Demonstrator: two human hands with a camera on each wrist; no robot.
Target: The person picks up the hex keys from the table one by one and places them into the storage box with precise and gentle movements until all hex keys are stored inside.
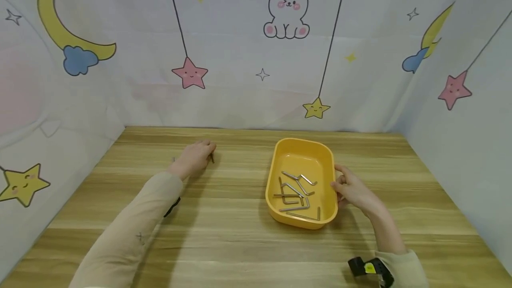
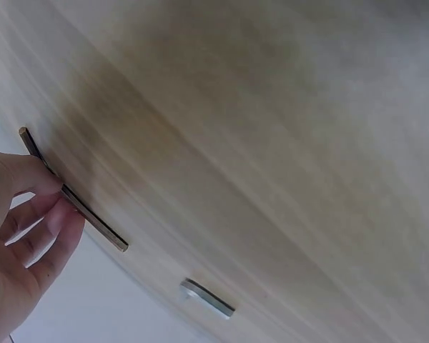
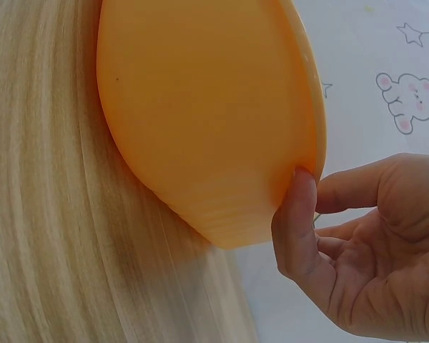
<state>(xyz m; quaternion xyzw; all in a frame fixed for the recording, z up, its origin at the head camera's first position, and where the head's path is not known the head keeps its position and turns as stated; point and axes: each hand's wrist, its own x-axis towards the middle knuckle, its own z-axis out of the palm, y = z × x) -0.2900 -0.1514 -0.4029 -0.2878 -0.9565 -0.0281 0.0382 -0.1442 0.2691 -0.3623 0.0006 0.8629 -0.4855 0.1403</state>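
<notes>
My left hand (image 1: 195, 157) is over the far left part of the table. Between its thumb and fingers it pinches a dark hex key (image 2: 93, 218), whose end also shows past the fingertips in the head view. A second, shiny hex key (image 2: 209, 299) lies on the wood close by, mostly hidden behind the hand in the head view. A yellow plastic tray (image 1: 272, 177) stands right of centre. Several hex keys (image 1: 300, 186) lie loosely in it. At the tray's right side, my right hand (image 1: 354, 190) pinches the wall near the rim with thumb and finger.
The wood-grain table (image 1: 224, 248) runs back to a white cloth (image 1: 240, 106) printed with stars and a rabbit. Cloth also hangs along both sides. A black strap with a yellow patch (image 1: 370, 268) is on the right wrist.
</notes>
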